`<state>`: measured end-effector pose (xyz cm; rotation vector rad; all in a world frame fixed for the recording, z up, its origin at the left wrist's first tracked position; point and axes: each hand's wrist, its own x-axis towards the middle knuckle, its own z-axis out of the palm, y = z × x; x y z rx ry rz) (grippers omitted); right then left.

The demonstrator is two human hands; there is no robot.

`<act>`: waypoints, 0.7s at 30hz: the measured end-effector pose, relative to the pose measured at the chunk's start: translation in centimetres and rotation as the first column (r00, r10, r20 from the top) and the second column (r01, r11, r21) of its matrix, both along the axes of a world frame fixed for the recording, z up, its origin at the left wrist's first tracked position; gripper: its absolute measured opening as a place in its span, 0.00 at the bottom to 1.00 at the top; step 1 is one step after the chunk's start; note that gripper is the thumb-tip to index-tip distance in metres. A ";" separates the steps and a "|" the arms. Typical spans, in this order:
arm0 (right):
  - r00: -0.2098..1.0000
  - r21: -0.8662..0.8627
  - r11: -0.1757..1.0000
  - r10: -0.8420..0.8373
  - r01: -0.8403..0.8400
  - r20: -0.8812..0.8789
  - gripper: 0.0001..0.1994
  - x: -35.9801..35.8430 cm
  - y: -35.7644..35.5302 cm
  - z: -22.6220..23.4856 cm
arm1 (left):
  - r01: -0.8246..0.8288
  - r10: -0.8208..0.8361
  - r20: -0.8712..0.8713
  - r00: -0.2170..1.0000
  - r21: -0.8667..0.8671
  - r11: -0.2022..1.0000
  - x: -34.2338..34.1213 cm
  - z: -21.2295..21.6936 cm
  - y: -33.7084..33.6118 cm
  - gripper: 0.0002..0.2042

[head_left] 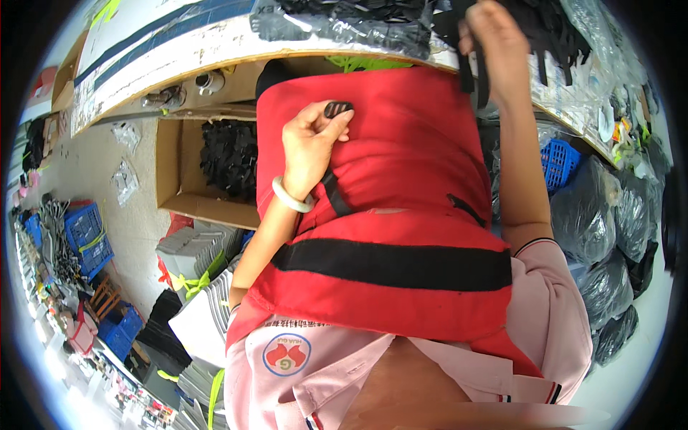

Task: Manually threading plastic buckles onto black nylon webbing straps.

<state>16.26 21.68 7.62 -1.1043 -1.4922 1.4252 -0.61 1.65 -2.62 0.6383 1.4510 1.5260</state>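
Observation:
My left hand point(309, 140) is over the red apron point(401, 172) on my lap, its thumb and fingers closed on a small black strap piece point(338, 110) with pale slots or bars. A black band point(334, 193) shows below that wrist; whether it belongs to the same piece, I cannot tell. At the table's right, my right hand point(496, 46) is slightly blurred, its fingers curled against black straps point(473, 75) that hang over the table edge. More black straps point(555, 36) lie in a heap just beyond it.
A clear plastic bag of black pieces point(344, 29) lies on the white table point(172, 54). Beneath it, a cardboard box point(170, 172) holds black pieces. Stacked grey sheets point(197, 251) stand at my left. Blue crates point(89, 240) are farther left; black bags point(591, 211) and a blue basket point(559, 163) are at right.

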 end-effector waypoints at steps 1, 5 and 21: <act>0.950 -0.018 0.952 0.302 -0.304 -0.080 0.10 1.7 -0.1 -3.6 | 0.002 -0.002 0.004 1.000 -0.007 1.000 0.0 0.0 0.1 0.05; 0.788 -0.177 0.803 0.594 -0.569 0.163 0.09 -0.9 -8.9 -6.1 | 0.020 -0.024 -0.087 0.996 -0.046 0.999 0.3 -0.1 0.4 0.06; 0.835 -0.398 0.773 0.549 -0.495 0.029 0.11 -2.4 -10.2 -7.4 | 0.160 -0.127 -0.805 0.579 -0.041 0.986 -0.2 1.5 -0.4 0.08</act>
